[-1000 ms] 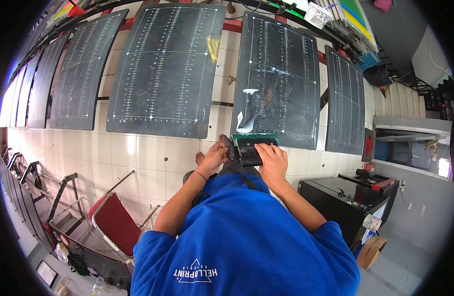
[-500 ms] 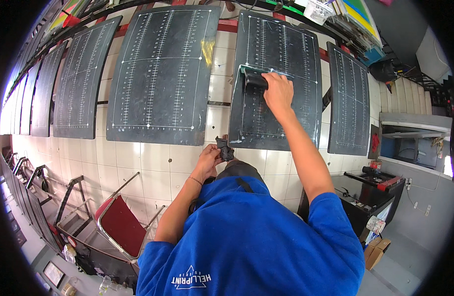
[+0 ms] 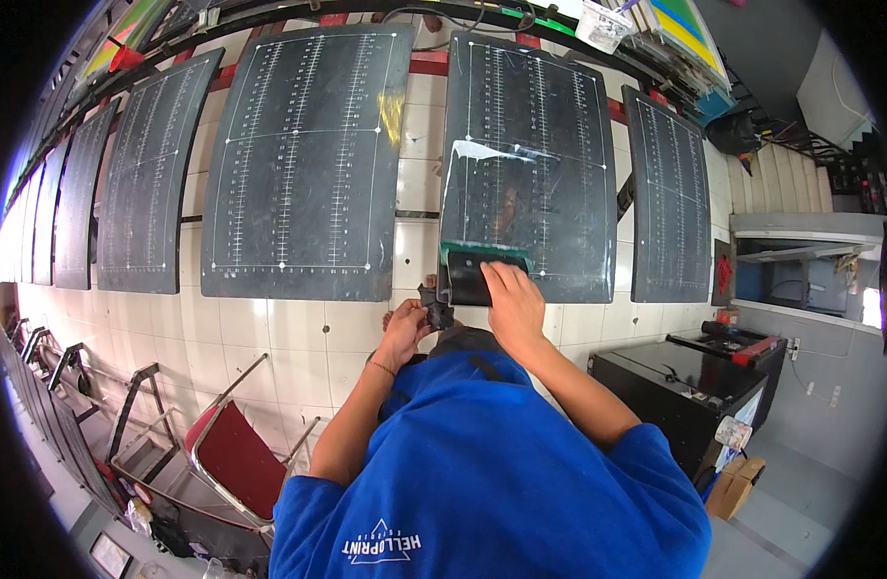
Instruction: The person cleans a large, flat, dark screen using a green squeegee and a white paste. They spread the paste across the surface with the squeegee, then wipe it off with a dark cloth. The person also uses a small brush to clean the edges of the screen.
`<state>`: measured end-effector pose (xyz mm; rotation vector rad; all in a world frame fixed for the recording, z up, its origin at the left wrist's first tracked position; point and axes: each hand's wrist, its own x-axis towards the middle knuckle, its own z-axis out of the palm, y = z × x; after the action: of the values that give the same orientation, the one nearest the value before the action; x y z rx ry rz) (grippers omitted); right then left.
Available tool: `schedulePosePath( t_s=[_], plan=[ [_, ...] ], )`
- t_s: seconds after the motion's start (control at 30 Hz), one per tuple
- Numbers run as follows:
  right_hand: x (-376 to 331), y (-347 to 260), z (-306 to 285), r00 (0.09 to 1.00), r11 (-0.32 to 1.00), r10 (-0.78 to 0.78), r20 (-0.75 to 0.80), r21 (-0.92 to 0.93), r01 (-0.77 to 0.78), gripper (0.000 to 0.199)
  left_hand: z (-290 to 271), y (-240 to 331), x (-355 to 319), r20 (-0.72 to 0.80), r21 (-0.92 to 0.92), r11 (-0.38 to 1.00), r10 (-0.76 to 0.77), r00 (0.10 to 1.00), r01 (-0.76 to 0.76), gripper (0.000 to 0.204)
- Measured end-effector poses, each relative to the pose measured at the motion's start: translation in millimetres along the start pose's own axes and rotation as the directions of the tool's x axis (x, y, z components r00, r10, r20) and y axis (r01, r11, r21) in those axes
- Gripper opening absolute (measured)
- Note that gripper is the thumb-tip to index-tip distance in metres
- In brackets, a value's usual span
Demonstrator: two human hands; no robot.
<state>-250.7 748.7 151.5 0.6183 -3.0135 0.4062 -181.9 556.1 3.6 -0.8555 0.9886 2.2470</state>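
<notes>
My right hand (image 3: 517,307) is closed around the black handle of a squeegee (image 3: 469,275). Its green blade rests on or just over the near edge of a dark board (image 3: 573,212) marked with white scales. Farther up this board a wet-looking whitish streak (image 3: 491,152) runs across, with a faint brownish smear below it. Just left of the squeegee, my left hand (image 3: 405,330) pinches a crumpled black piece (image 3: 437,311), perhaps a rag. It hangs off the board's near left corner, and the fingers behind it are partly hidden.
Beside it stand a large similar board (image 3: 303,193) with a yellow smear and a right-hand board (image 3: 670,203). A red chair (image 3: 236,458) is at lower left, a black cabinet (image 3: 665,391) at right. A white tub (image 3: 602,27) sits at the far side.
My right hand has drawn the squeegee toward me, from the board's middle to its near edge. A whitish streak now shows where the squeegee was. My left hand has stayed about in place.
</notes>
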Motion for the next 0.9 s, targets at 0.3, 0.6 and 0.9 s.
schedulePosePath(
  t_s=[0.3, 0.6, 0.9],
  plan=[
    [195, 60, 42, 0.955, 0.953, 0.066, -0.288, -0.266, -0.147, 0.025, -1, 6, -13, -0.064, -0.032, 0.999, 0.037, 0.997, -0.039, 0.002],
    [220, 131, 13, 0.966, 0.958, 0.134, -0.222, -0.22, -0.183, 0.028, 3, 0, -8, -0.051, -0.048, 0.998, 0.047, 0.998, -0.049, 0.004],
    [-13, 48, -33, 0.991, 0.992, 0.13, 0.013, -0.003, -0.13, 0.045, 2, -4, 10, 0.053, -0.018, 1.0, 0.009, 0.999, -0.009, 0.002]
  ],
)
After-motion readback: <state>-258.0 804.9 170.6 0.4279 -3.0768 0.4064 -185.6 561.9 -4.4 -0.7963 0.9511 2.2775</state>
